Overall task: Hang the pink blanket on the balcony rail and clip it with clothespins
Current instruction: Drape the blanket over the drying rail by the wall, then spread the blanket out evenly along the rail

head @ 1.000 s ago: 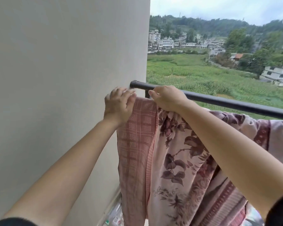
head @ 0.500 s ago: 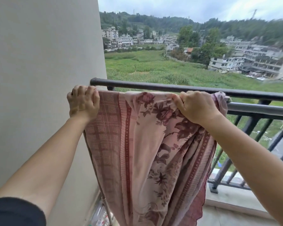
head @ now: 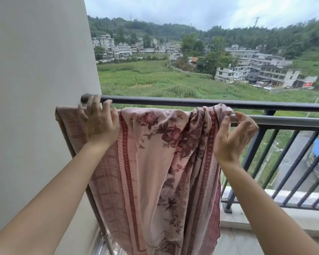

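The pink blanket [head: 155,153] is hanging just under the top rail [head: 173,102], draped over a grey bar [head: 284,123] that is running right below that rail. Its long side is falling toward the balcony floor [head: 247,242] on the near side of the rail. At the rail's end by the wall [head: 35,89] the cloth is lying fairly flat. Farther along the rail its other edge is sitting bunched in tight folds.

The left hand [head: 101,126] is pressing on the top fold just below the rail's wall end. Its fingers [head: 95,105] are stretching out straight and spread, gripping nothing. The right hand [head: 232,138] is hovering below the rail, just past the bunched edge. Its fingers [head: 247,122] are curving loosely and wide apart, with nothing between them. Whether their tips are brushing the grey bar, I cannot tell.

Judging by this, the hanging half of the job is looking mostly done, since the blanket is carrying its own weight. The bunched edge is probably needing to be spread out along the rail. The clipping is not yet started. No clothespins are showing on the cloth, on the rail or in either hand, so fetching and fitting them is what is remaining.
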{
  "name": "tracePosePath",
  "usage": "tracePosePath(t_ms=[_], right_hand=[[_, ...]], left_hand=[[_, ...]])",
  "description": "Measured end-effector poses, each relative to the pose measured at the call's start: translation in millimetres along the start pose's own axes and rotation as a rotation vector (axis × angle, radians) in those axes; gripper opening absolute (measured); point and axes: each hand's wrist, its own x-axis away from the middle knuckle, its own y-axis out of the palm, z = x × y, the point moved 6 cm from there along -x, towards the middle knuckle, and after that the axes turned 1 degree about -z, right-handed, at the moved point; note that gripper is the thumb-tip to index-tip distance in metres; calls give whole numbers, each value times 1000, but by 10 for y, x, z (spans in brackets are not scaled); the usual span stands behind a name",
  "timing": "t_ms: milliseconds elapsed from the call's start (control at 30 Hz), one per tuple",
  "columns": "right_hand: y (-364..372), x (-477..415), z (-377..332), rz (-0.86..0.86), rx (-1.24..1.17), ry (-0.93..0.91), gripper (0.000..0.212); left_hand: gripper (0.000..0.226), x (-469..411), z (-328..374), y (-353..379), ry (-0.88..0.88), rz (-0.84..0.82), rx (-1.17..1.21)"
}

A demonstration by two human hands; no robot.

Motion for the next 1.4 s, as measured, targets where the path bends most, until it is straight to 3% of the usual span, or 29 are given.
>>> tracePosePath(t_ms=[100,133,200,333,467,533,667,733,800,900,967,1033,1100,1233,1300,1400], right_hand=[[115,201,298,-392,-33,361,72],[146,212,321,-516,-48,398,74],[121,95,214,-627,-75,302,58],[-309,-584,-111,-425,-158,152,38],[-1043,-1446,19,39,-112,177,42],[-1266,-1625,261,134,1,208,45],[-1183,-1380,675,-82,304,235,50],[-1067,-1183,608,-70,346,75,50],[-819,-1024,404,-198,343,-90,40],[-355,-773,245,-596,472,-178,50],[-265,-719,218,-686,513,-238,50],[-336,-817,200,-625,441,-267,38],[-449,-957,198,-555,410,-254,31],[-682,-1236,324,-469,395,-168,31],[-902,-1438,524,-398,386,-59,31],[-1411,-1809,955,-256,371,131,33]], left_hand=[[39,73,522,133,50,-14,84],[41,84,630,185,31,-22,89],[45,97,713,255,-24,-40,80],[47,94,674,266,-73,-51,23],[49,120,690,262,-113,-60,8],[49,126,688,272,-121,-62,-1],[45,112,701,264,-148,-76,32],[42,127,733,209,-205,-63,72],[39,151,861,102,-210,8,124],[42,155,1512,-40,122,66,236],[43,160,2030,-14,382,-59,307],[28,165,2369,1,479,-175,374],[11,106,2565,-51,449,-192,486],[15,-190,3056,-315,349,-107,679],[15,-312,3344,-448,379,-108,720],[27,-231,3603,-253,502,-419,581]])
